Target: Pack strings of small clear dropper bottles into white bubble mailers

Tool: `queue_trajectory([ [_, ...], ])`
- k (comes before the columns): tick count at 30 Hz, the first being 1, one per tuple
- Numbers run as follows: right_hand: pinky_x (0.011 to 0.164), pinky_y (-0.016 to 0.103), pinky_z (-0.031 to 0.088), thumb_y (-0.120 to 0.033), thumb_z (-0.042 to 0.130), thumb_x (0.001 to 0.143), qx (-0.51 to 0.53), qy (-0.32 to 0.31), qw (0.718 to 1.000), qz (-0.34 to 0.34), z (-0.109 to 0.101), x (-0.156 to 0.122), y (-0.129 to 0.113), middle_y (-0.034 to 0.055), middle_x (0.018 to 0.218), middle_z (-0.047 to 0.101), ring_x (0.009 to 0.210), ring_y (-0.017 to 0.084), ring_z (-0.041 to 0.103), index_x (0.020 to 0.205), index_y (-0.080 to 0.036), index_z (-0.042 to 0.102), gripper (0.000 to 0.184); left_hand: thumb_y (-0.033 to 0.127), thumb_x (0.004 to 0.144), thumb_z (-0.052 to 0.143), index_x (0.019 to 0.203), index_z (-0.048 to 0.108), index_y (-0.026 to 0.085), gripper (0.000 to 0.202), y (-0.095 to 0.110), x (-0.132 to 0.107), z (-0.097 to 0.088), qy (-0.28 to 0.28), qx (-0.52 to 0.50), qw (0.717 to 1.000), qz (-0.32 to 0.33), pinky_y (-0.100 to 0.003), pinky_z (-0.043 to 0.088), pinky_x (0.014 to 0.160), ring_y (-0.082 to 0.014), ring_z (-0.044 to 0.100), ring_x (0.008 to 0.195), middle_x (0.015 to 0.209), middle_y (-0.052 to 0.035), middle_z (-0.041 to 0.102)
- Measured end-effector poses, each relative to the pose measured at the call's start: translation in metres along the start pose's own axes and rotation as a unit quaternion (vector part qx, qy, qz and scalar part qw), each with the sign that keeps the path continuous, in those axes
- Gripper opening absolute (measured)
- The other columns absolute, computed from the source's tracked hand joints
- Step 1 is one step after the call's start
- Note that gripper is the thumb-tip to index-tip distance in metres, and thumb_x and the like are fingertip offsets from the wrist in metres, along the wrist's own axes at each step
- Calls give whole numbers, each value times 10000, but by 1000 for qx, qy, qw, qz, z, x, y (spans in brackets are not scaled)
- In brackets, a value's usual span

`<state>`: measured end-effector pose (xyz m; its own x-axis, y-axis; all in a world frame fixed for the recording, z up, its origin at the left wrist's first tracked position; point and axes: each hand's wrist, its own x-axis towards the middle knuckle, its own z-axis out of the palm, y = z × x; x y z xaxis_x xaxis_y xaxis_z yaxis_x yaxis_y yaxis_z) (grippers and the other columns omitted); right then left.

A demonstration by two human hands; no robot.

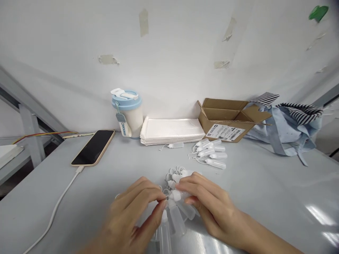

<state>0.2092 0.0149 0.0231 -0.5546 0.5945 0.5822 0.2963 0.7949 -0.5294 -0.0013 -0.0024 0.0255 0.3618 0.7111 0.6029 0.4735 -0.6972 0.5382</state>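
While the right hand (212,206) grips a small translucent squeeze bottle (182,195) by its body between thumb and fingers, the left hand (132,215) presses thumb and forefinger together at its nozzle; what lies between those fingertips is too small to tell. Relative to the cardboard box (218,113), this bottle is toward the wearer and to the left, above a pile of similar bottles (177,220). Further bottles (215,163) lie just in front of the box. Its white shipping label (225,132) bears a barcode and fine print, illegible here. Just left of the box is a stack of white sleeves (173,128); beyond it stands a blue-lidded cup (135,121), whose hanging tag (125,129) carries capitals too blurred to read with certainty, perhaps ending "CRES".
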Motion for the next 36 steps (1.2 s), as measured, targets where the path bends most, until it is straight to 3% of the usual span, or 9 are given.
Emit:
queue_trajectory([
  [7,805,313,553,-172,518,909,-133,-9,989,-57,-2,-6,-8,139,1022,642,950,203,617,1173,-89,513,277,183,884,508,826,611,229,127,0,15,-16,-58,-8,993,-100,-166,488,573,-104,598,639,744,33,650],
  [12,783,343,561,-481,395,941,-164,6,982,-98,-14,-5,-1,184,1054,619,980,235,620,1178,-68,488,485,329,912,481,795,624,249,202,-9,14,-25,-134,-74,965,-212,-194,483,594,-128,582,665,757,29,633],
  [17,779,378,536,-369,334,980,-181,63,979,-71,-28,-3,16,175,1065,584,1005,240,580,1191,-88,479,380,419,899,483,736,594,212,286,-12,20,-32,-212,-113,925,-296,-228,413,639,-153,510,729,757,5,562],
  [25,773,372,519,-192,470,917,-203,72,973,-82,-26,-2,19,174,1011,608,952,239,584,1106,-61,522,236,430,880,497,749,585,216,266,-15,23,-23,-299,-128,895,-304,-251,385,687,-157,477,764,795,18,531],
  [31,708,343,515,-158,483,906,-244,81,962,-95,-24,-2,22,147,933,639,866,219,603,1063,-81,534,183,427,900,437,791,607,228,284,-19,22,-14,-260,-51,912,-312,-279,362,686,-162,478,750,799,23,548],
  [36,696,337,504,-115,513,882,-252,81,962,-73,-28,-3,30,129,918,643,848,213,606,1061,-107,529,181,473,912,407,764,566,219,333,-19,21,-17,-271,-85,905,-317,-258,343,617,-153,467,722,792,26,526],
])
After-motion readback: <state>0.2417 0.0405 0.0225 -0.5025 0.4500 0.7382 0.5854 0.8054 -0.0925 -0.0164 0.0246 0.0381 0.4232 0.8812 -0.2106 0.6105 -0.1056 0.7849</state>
